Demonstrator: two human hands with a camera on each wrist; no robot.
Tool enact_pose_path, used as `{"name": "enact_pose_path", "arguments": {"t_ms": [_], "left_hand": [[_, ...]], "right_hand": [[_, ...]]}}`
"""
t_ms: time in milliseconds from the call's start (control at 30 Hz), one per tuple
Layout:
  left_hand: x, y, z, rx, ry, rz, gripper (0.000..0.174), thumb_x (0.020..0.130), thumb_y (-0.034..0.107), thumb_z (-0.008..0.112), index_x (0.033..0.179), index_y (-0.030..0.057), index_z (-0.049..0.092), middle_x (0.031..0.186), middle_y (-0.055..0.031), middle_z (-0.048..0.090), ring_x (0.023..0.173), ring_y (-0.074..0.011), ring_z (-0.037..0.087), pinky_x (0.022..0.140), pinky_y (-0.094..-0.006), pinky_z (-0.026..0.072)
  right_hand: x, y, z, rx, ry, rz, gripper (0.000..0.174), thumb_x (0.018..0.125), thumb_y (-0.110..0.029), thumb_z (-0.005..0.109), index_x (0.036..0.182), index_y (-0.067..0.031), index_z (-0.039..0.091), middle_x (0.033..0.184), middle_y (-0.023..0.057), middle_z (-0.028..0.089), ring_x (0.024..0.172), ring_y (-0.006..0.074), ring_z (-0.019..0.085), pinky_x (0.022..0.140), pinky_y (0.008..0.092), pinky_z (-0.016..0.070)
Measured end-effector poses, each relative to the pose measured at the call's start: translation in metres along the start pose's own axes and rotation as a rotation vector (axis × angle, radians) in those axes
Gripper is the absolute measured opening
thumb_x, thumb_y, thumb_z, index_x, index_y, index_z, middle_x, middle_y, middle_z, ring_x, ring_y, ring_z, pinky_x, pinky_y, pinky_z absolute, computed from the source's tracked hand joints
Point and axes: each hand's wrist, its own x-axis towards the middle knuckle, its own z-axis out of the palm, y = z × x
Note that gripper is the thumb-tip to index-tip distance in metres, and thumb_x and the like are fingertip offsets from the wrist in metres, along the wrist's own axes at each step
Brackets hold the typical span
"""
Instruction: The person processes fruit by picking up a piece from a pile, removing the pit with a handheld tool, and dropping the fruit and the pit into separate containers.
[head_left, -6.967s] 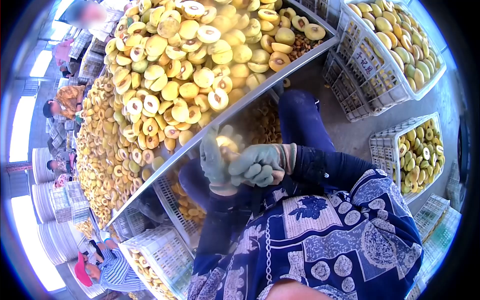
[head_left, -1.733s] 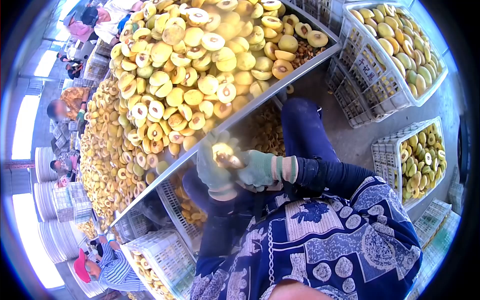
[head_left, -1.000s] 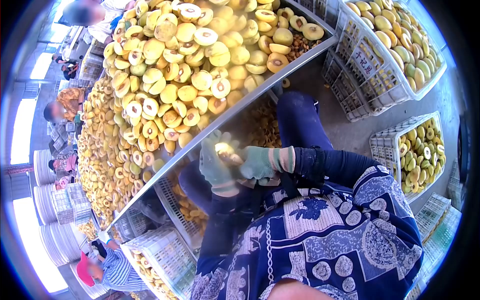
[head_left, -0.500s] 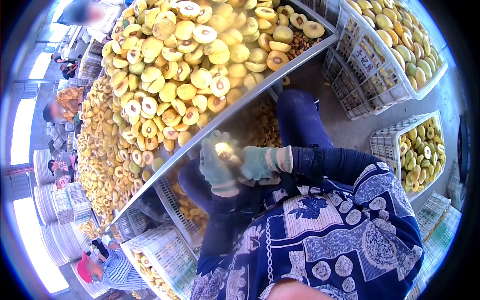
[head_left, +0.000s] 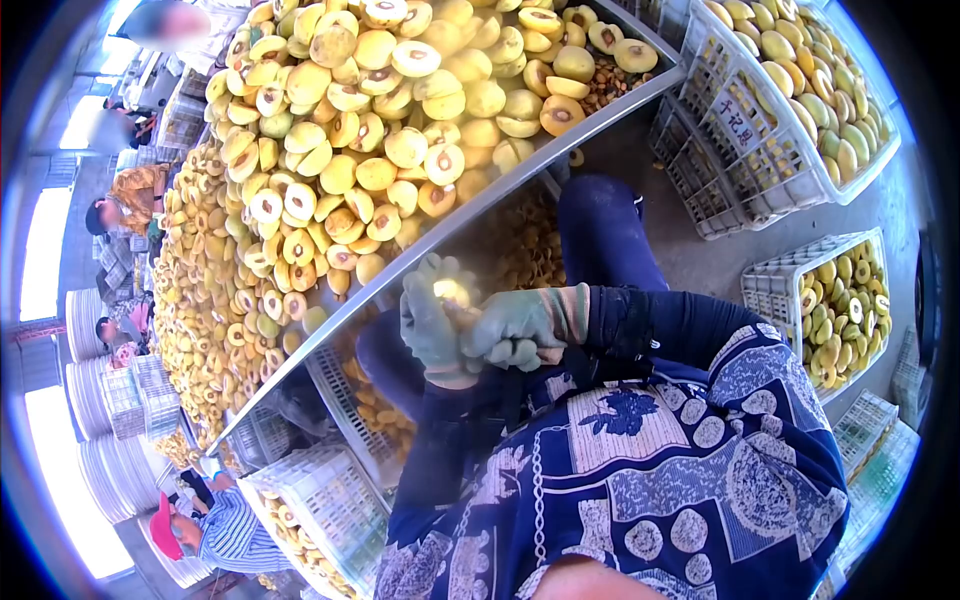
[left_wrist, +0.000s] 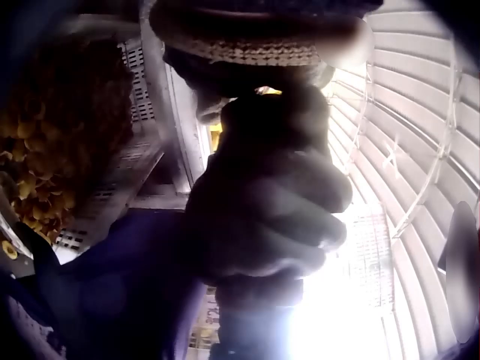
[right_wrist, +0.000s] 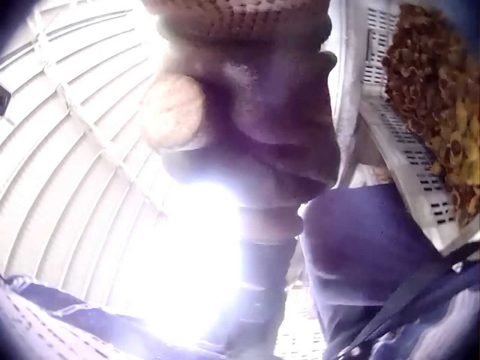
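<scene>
- two gloved hands meet low over the lap, on the body side of the slanting metal rim [head_left: 630,108].
- left hand [head_left: 430,330]: fingers curled, pinching a pale yellow fruit piece [head_left: 452,292]; glare washes out its outline, so the exact finger contact is unclear.
- right hand [head_left: 515,325]: fingers folded round a tan handle [head_left: 550,356], whose blunt round end shows beside the palm in the right wrist view. its far end is hidden; tool type cannot be told.
- key relation: fruit piece sits at the upper, outer side of the pair, nearer the left hand, ahead and to the left of the right hand's knuckles. the handle end lies on the opposite side, toward the torso.
- long axis: handle appears to slant from the torso side up toward the fruit (judgement; middle covered by fingers). fruit's own long axis cannot be read.
- hands touch or overlap near the right fingertips; palms not spread.
- beyond the rim: heaped halved fruit [head_left: 405,147], some cut faces up. nearer, below the rim, darker pieces [head_left: 530,245] beside the right knee [head_left: 605,230].
- left wrist view: curled hand in shadow, its hold not visible.
</scene>
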Motion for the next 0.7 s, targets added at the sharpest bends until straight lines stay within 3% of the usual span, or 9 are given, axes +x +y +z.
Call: {"name": "enact_pose_path", "arguments": {"t_ms": [33, 233, 300, 367, 433, 533, 633, 667, 700], "left_hand": [[0.001, 0.001, 0.003, 0.05, 0.008, 0.09, 0.053, 0.088, 0.049, 0.06, 0.117, 0.004, 0.054, 0.103, -0.0128, 0.062, 0.079, -0.0243, 0.064, 0.066, -0.0345, 0.0555], [0.005, 0.008, -0.008, 0.027, -0.179, -0.111, 0.051, 0.09, 0.044, 0.057, 0.121, 0.0035, 0.052, 0.105, -0.0142, 0.062, 0.087, -0.0258, 0.063, 0.067, -0.0365, 0.0553], [0.008, 0.007, -0.014, 0.023, -0.207, -0.081, 0.047, 0.09, 0.04, 0.057, 0.12, 0.0033, 0.052, 0.105, -0.0151, 0.062, 0.088, -0.026, 0.063, 0.066, -0.036, 0.0551], [0.011, -0.011, -0.017, 0.053, -0.128, 0.058, 0.038, 0.091, 0.03, 0.06, 0.111, -0.0027, 0.059, 0.093, -0.0167, 0.066, 0.072, -0.0238, 0.066, 0.064, -0.0321, 0.0554], [-0.002, -0.007, -0.003, 0.031, -0.068, -0.037, 0.033, 0.091, 0.025, 0.06, 0.107, -0.0035, 0.062, 0.1, -0.0127, 0.066, 0.083, -0.0179, 0.065, 0.068, -0.0285, 0.053], [-0.006, -0.008, -0.002, -0.101, -0.057, -0.064, 0.028, 0.088, 0.019, 0.062, 0.105, -0.0037, 0.063, 0.093, -0.0124, 0.067, 0.079, -0.0174, 0.065, 0.068, -0.027, 0.0528], [-0.005, -0.007, -0.003, -0.109, 0.028, -0.171, 0.028, 0.086, 0.018, 0.063, 0.103, -0.004, 0.064, 0.088, -0.0129, 0.068, 0.072, -0.0176, 0.065, 0.064, -0.0262, 0.0529], [-0.005, -0.006, -0.005, -0.122, 0.029, -0.191, 0.029, 0.085, 0.02, 0.064, 0.102, -0.0035, 0.064, 0.086, -0.0141, 0.067, 0.069, -0.019, 0.064, 0.06, -0.0273, 0.0525], [-0.007, -0.005, -0.009, -0.13, 0.034, -0.214, 0.031, 0.084, 0.023, 0.065, 0.1, -0.0031, 0.064, 0.084, -0.0154, 0.067, 0.065, -0.0204, 0.064, 0.055, -0.0283, 0.0521]], "right_hand": [[0.001, -0.001, 0.002, 0.06, -0.104, -0.025, 0.012, 0.083, -0.014, 0.059, 0.078, -0.0033, 0.057, 0.058, -0.0021, 0.052, 0.035, 0.0036, 0.041, 0.03, 0.0179, 0.0317], [-0.011, -0.003, 0.003, -0.076, 0.03, -0.038, 0.016, 0.084, -0.019, 0.059, 0.084, -0.0032, 0.056, 0.062, 0.0012, 0.054, 0.036, 0.0053, 0.04, 0.03, 0.0195, 0.0329], [-0.006, 0.001, 0.004, -0.259, 0.208, -0.133, 0.022, 0.083, -0.026, 0.061, 0.087, -0.0053, 0.056, 0.066, 0.0037, 0.057, 0.037, 0.0096, 0.045, 0.03, 0.0237, 0.0365], [-0.001, -0.002, 0.009, -0.675, 0.409, -0.061, 0.027, 0.084, -0.032, 0.059, 0.096, -0.0089, 0.057, 0.068, 0.0064, 0.06, 0.043, 0.0148, 0.055, 0.038, 0.0276, 0.0459], [0.015, 0.022, 0.001, -0.7, 0.588, -0.174, 0.027, 0.085, -0.027, 0.06, 0.1, -0.0035, 0.059, 0.074, 0.0077, 0.065, 0.054, 0.0215, 0.06, 0.048, 0.0342, 0.0484], [0.018, 0.026, -0.013, -1.162, 0.591, -0.29, 0.031, 0.084, -0.025, 0.061, 0.104, -0.002, 0.056, 0.078, 0.013, 0.065, 0.064, 0.0267, 0.064, 0.058, 0.0354, 0.0509], [0.009, 0.012, -0.002, -1.469, 0.627, -0.183, 0.035, 0.084, -0.027, 0.06, 0.107, -0.0012, 0.053, 0.077, 0.0164, 0.064, 0.067, 0.03, 0.065, 0.06, 0.0372, 0.0509], [0.022, 0.019, -0.017, -1.446, 0.555, -0.193, 0.04, 0.083, -0.032, 0.06, 0.108, -0.0019, 0.052, 0.07, 0.0135, 0.063, 0.058, 0.0269, 0.063, 0.051, 0.0366, 0.0496], [0.012, 0.003, 0.007, -0.86, 0.509, 0.059, 0.029, 0.083, -0.031, 0.058, 0.096, -0.0042, 0.056, 0.072, 0.0086, 0.063, 0.053, 0.022, 0.061, 0.048, 0.0361, 0.0495]]}}
